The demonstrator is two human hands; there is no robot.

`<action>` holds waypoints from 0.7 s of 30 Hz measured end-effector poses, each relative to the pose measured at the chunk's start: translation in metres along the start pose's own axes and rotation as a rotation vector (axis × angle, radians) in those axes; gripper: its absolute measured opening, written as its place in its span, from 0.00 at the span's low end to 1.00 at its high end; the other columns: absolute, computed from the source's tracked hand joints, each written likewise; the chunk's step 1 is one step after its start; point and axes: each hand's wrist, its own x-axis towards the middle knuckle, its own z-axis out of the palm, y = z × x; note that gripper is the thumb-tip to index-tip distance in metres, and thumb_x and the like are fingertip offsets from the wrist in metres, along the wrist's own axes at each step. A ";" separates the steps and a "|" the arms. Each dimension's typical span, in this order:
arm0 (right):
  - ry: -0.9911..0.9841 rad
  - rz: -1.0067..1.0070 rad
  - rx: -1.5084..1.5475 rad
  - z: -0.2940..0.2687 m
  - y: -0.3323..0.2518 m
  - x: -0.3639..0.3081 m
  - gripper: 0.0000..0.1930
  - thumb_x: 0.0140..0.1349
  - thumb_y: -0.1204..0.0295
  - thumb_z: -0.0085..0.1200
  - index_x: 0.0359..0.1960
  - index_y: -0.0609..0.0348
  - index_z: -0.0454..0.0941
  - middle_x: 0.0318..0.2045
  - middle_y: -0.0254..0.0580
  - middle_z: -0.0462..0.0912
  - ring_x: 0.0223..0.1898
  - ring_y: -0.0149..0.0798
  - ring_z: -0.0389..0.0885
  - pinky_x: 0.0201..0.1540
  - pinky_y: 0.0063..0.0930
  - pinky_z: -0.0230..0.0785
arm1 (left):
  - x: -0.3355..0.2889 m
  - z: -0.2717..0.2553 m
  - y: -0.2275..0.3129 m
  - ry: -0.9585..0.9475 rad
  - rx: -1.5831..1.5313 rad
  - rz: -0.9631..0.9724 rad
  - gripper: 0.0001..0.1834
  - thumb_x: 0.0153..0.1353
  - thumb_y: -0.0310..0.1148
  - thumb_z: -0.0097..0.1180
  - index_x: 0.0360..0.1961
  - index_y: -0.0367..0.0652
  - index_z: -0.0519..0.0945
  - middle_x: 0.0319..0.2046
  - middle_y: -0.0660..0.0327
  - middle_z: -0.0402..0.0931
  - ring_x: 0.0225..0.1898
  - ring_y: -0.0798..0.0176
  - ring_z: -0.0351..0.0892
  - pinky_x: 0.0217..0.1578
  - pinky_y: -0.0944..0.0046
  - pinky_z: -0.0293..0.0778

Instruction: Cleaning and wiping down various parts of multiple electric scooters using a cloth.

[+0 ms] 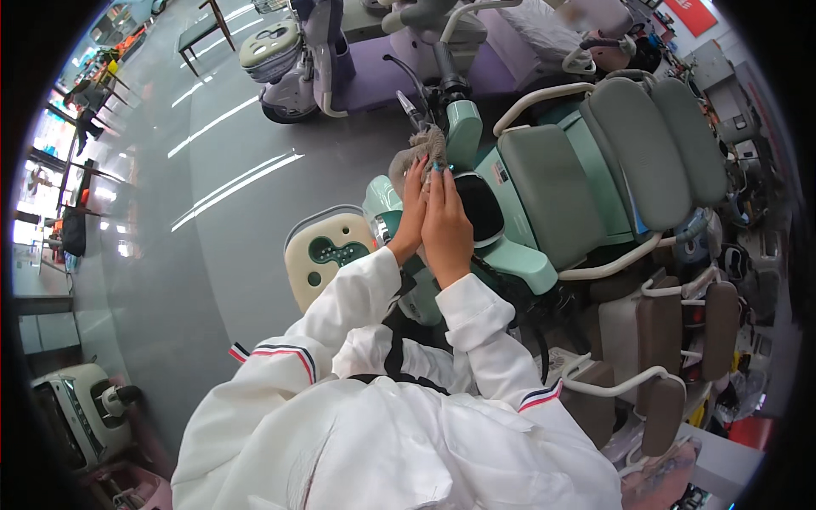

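Note:
A crumpled grey-brown cloth [410, 161] is at the fingertips of both my hands, over the front of a mint-green electric scooter [517, 263]. My left hand [411, 211] and my right hand [447, 223] are side by side, almost touching, with long fingers closed together against the cloth. Part of the cloth is hidden beneath the fingers. Just right of my right hand is the scooter's dark display panel [478, 208]. The handlebar grip with its brake lever [406, 78] rises beyond the cloth.
The scooter's grey seat [551, 195] and backrest [629, 144] extend to the right. A cream basket lid [319, 255] sits left of my forearms. Across the far side stands a purple scooter [374, 76]. Brown-seated scooters [650, 340] crowd the lower right. Glossy grey floor [229, 170] lies left.

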 end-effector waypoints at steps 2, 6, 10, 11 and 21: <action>0.032 -0.074 -0.155 0.002 -0.001 -0.004 0.20 0.62 0.74 0.43 0.56 0.64 0.65 0.54 0.51 0.70 0.53 0.46 0.73 0.51 0.31 0.70 | -0.009 0.003 -0.009 -0.034 0.079 0.068 0.31 0.65 0.35 0.43 0.66 0.39 0.51 0.67 0.49 0.45 0.68 0.44 0.39 0.66 0.51 0.38; 0.075 0.036 0.034 -0.025 0.006 -0.051 0.17 0.61 0.76 0.46 0.53 0.61 0.70 0.44 0.45 0.77 0.43 0.46 0.78 0.43 0.29 0.72 | -0.054 0.033 0.025 0.135 0.154 -0.216 0.36 0.65 0.38 0.42 0.68 0.39 0.42 0.69 0.47 0.34 0.70 0.48 0.31 0.67 0.55 0.35; 0.024 0.184 0.236 -0.026 -0.001 -0.031 0.17 0.62 0.75 0.46 0.53 0.62 0.70 0.37 0.47 0.78 0.38 0.47 0.79 0.37 0.34 0.71 | -0.031 0.032 0.026 0.166 0.175 -0.293 0.34 0.65 0.37 0.41 0.68 0.40 0.43 0.69 0.48 0.36 0.70 0.47 0.33 0.67 0.54 0.34; 0.085 0.161 0.243 -0.020 -0.005 -0.018 0.17 0.62 0.75 0.46 0.53 0.63 0.69 0.35 0.48 0.78 0.37 0.48 0.78 0.36 0.35 0.71 | -0.017 0.029 0.023 0.153 0.167 -0.326 0.34 0.66 0.37 0.41 0.68 0.41 0.44 0.69 0.49 0.37 0.70 0.47 0.34 0.66 0.54 0.34; 0.153 0.037 -0.367 0.020 0.003 -0.075 0.17 0.62 0.68 0.47 0.53 0.50 0.73 0.57 0.35 0.70 0.58 0.40 0.68 0.61 0.46 0.52 | -0.059 0.009 -0.001 -0.024 0.049 -0.127 0.38 0.64 0.41 0.41 0.68 0.37 0.40 0.68 0.44 0.34 0.70 0.42 0.31 0.66 0.51 0.34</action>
